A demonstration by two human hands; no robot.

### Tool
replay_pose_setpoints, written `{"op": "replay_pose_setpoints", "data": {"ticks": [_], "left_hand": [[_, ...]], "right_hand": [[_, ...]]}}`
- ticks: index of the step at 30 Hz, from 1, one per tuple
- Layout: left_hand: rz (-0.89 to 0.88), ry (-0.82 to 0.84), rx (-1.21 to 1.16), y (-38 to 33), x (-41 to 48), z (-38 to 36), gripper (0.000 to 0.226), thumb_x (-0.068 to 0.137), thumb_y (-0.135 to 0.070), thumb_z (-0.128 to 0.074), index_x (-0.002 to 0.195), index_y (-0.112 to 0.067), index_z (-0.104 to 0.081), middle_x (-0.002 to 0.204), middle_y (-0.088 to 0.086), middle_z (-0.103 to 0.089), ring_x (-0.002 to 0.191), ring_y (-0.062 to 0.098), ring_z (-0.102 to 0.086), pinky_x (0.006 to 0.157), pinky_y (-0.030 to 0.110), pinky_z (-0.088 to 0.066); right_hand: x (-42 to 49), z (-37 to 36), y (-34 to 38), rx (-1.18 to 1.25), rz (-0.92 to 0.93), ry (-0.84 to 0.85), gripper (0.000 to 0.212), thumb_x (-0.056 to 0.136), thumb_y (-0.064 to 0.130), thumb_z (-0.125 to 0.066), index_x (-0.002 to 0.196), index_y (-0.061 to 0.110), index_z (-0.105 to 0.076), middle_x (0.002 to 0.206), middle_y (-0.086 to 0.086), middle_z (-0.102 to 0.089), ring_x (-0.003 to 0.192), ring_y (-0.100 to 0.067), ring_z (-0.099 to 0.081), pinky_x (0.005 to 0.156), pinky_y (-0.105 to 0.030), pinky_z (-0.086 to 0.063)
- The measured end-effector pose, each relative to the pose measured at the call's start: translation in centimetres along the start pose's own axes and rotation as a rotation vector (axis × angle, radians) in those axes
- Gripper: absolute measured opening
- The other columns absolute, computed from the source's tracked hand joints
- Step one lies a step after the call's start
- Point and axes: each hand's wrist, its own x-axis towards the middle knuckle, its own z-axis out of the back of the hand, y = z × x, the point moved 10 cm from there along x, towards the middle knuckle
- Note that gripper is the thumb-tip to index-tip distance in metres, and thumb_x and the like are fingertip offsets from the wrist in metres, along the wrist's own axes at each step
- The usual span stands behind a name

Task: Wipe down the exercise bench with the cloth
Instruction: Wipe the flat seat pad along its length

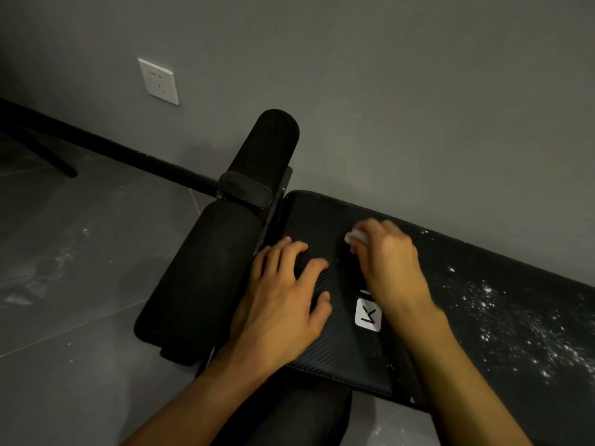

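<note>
A black exercise bench with a ribbed pad stands along a grey wall, a white logo patch on its seat. White dust speckles cover the pad's right part. My left hand rests flat on the pad's left end, fingers spread. My right hand, blurred, grips a small white cloth pressed on the pad near its far edge; most of the cloth is hidden under the fingers.
Two black foam rollers stick out at the bench's left end. A white wall socket sits above a black skirting. The grey tiled floor carries white dust. A dark furniture leg stands far left.
</note>
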Motion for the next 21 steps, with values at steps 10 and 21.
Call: {"op": "replay_pose_setpoints", "data": {"ticks": [10, 21], "left_hand": [[0.012, 0.003, -0.002, 0.0, 0.1, 0.2, 0.047, 0.089, -0.05, -0.046, 0.131, -0.029, -0.056, 0.144, 0.007, -0.045, 0.144, 0.028, -0.033, 0.116, 0.05, -0.032], [0.009, 0.011, 0.003, 0.0, 0.0, 0.2, 0.046, 0.091, -0.05, -0.047, 0.131, -0.03, -0.056, 0.146, 0.006, -0.043, 0.145, 0.026, -0.03, 0.119, 0.048, -0.028]], "right_hand": [[-0.5, -1.8, 0.0, 0.053, 0.019, 0.252, 0.028, 0.094, 0.027, -0.067, 0.121, 0.018, -0.063, 0.115, -0.004, -0.065, 0.103, -0.02, -0.065, 0.088, -0.041, -0.058], [5.3, -2.1, -0.7, 0.072, -0.083, 0.202, 0.02, 0.1, 0.021, -0.059, 0.117, 0.014, -0.066, 0.109, -0.014, -0.069, 0.099, -0.03, -0.066, 0.086, -0.042, -0.056]]}}
